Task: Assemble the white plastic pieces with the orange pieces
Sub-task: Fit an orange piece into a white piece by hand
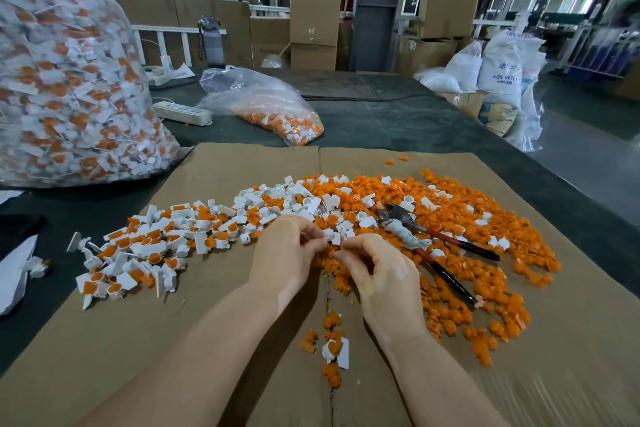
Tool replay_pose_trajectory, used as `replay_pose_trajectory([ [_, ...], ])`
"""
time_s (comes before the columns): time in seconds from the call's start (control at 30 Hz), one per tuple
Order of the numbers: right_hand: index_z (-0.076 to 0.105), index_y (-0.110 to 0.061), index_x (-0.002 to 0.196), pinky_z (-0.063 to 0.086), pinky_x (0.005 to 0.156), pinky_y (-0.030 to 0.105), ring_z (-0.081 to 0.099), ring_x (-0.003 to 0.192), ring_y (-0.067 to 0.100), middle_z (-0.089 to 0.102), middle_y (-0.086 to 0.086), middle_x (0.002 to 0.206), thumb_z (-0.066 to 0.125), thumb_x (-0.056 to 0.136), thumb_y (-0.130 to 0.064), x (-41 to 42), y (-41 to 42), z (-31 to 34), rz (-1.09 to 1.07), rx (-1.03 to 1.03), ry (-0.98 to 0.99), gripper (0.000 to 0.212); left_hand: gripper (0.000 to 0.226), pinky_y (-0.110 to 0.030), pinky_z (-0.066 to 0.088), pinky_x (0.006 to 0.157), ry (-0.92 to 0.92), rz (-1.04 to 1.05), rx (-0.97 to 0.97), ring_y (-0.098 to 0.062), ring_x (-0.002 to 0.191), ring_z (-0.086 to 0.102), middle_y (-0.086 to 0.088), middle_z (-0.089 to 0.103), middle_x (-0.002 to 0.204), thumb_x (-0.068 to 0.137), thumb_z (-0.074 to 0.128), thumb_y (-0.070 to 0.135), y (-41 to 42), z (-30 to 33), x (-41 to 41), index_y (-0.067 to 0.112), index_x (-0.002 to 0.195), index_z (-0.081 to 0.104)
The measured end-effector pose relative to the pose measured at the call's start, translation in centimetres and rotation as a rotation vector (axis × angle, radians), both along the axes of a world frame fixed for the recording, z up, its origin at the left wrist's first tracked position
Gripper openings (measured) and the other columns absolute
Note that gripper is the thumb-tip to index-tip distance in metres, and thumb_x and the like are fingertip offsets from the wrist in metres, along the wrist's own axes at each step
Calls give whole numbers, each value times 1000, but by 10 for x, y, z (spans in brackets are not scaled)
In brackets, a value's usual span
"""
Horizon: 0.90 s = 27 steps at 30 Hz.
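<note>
Hundreds of joined pieces fill the clear bag at far left; on the cardboard lie assembled pieces, then the left hand and right hand, fingers curled, pinching a white piece between them (partly hidden), pliers and orange pieces beyond.

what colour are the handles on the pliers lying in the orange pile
The pliers have red and black handles, seen in the head view.
</note>
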State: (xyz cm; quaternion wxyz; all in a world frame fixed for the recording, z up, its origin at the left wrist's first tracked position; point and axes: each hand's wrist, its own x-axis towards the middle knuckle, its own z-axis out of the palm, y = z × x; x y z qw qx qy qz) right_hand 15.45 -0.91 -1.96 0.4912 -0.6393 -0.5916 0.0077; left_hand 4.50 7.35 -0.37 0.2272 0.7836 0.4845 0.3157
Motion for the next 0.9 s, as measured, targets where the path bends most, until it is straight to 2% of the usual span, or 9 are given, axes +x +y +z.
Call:
replay_pose_trajectory([
  [0.07,70,-12,98,52,79,26,60,86,8,67,-3,89,66,84,-14,0,0,0,18,25,-36,15,13,-20,42,87,-3,15,-49,-9,98,57,4,64,105,85,66,21,-5,-4,-6,18,97,71],
  [0.1,70,-10,102,52,81,26,60,89,9,66,-2,91,65,85,-11,0,0,0,24,26,-58,18,14,-19,41,86,-16,21,-60,-7,96,56,5,65,107,85,67,21,-7,-6,-8,19,98,72],
  [0.2,67,-10,112,49,82,24,58,90,12,63,1,92,60,87,-2,0,0,0,32,7,-88,27,14,-11,39,75,-120,20,-117,-2,85,55,5,67,101,84,68,20,-13,-9,-11,19,98,72],
  [0.3,67,-10,113,47,86,20,57,93,9,64,0,95,59,88,-3,0,0,0,18,5,-52,27,24,-7,42,68,-290,36,-202,-3,84,57,4,66,97,84,68,16,-17,-9,-14,19,107,66],
  [0.4,69,-14,100,51,81,20,60,88,4,66,-6,90,62,88,-12,0,-2,-1,-2,-10,40,15,27,-8,44,68,-339,20,-251,-7,86,59,5,64,91,85,67,16,-20,-8,-16,21,111,64],
  [0.57,68,-15,88,50,68,22,58,77,6,64,-6,79,64,86,-21,-1,0,-2,-30,-55,-5,7,4,-24,53,72,-399,-23,-300,-15,77,66,-3,69,82,88,64,19,-22,-9,-17,17,91,63],
  [0.77,66,-13,77,45,60,22,52,69,9,59,-5,70,65,86,-21,-1,0,-2,-42,-79,-104,12,3,-21,55,61,-531,-84,-408,-13,64,66,-11,69,72,89,60,7,-23,-10,-18,9,91,61],
  [0.9,64,-11,74,43,57,22,50,65,10,56,-4,67,65,87,-18,-1,0,-1,-36,-75,-120,15,4,-16,52,57,-501,-143,-424,-13,63,67,-10,69,72,88,62,7,-23,-11,-18,7,92,61],
])
